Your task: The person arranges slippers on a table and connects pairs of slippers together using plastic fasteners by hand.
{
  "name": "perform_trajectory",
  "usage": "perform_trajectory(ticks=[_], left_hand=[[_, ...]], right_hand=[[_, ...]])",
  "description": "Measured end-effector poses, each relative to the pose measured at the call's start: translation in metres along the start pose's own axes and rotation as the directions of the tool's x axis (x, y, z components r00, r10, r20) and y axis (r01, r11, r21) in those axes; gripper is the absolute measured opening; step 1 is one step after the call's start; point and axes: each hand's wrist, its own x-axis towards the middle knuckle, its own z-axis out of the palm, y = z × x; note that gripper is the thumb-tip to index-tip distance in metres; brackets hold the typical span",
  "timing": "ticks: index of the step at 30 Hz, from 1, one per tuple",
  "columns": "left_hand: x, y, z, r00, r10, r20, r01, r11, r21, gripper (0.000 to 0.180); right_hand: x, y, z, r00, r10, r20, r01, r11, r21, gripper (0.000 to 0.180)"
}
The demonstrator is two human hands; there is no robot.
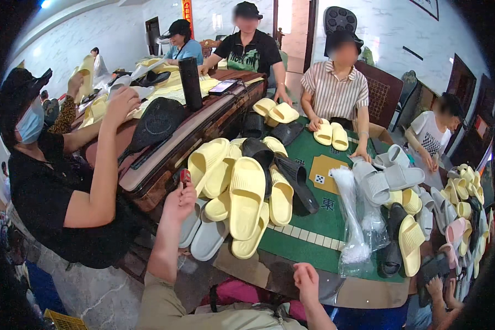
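My left hand [180,202] is closed around a small red object [185,176], whose kind I cannot make out. It is beside the left edge of a heap of slippers. In that heap lie yellow slippers [247,190], black slippers [296,179] and grey slippers [209,236]. Over the near edge of the green mahjong table [291,254], my right hand [307,281] has its fingers curled in; whatever they may hold is hidden. To its right is a bundle of clear plastic bags [349,220].
A co-worker across the table touches a pair of yellow slippers [331,135]. More slippers [404,170] crowd the right side. At left, a masked person's raised arm [102,159] is near a black cylinder [190,85] and a dark cap-like item [157,124].
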Motion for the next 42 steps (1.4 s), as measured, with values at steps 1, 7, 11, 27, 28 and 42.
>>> perform_trajectory(ticks=[1, 7, 11, 27, 28, 42], left_hand=[[0.003, 0.007, -0.002, 1.000, -0.008, 0.028, 0.008, 1.000, -0.006, 0.025], [0.014, 0.012, -0.001, 0.999, 0.025, 0.035, -0.023, 0.997, -0.073, 0.029], [0.018, 0.009, -0.003, 0.996, 0.058, 0.063, -0.051, 0.992, -0.111, 0.020], [0.060, 0.060, -0.016, 0.761, 0.605, -0.232, -0.500, 0.776, 0.384, 0.017], [0.058, 0.056, -0.016, 0.774, 0.596, -0.214, -0.486, 0.776, 0.402, 0.018], [-0.008, -0.058, 0.013, 0.783, 0.535, 0.317, -0.187, -0.283, 0.941, 0.031]], right_hand=[[-0.001, 0.003, -0.007, 0.999, 0.007, -0.045, -0.006, 1.000, 0.015, 0.021], [-0.005, 0.000, -0.016, 0.994, -0.017, -0.106, 0.025, 0.997, 0.068, 0.021], [-0.007, 0.001, -0.009, 0.995, 0.023, -0.092, -0.018, 0.999, 0.050, 0.019], [-0.012, 0.000, -0.009, 0.992, 0.000, -0.125, 0.009, 0.997, 0.077, 0.016], [-0.012, 0.000, -0.008, 0.992, 0.003, -0.126, 0.008, 0.997, 0.082, 0.016], [-0.014, 0.003, -0.006, 0.994, 0.008, -0.111, -0.006, 1.000, 0.025, 0.014]])
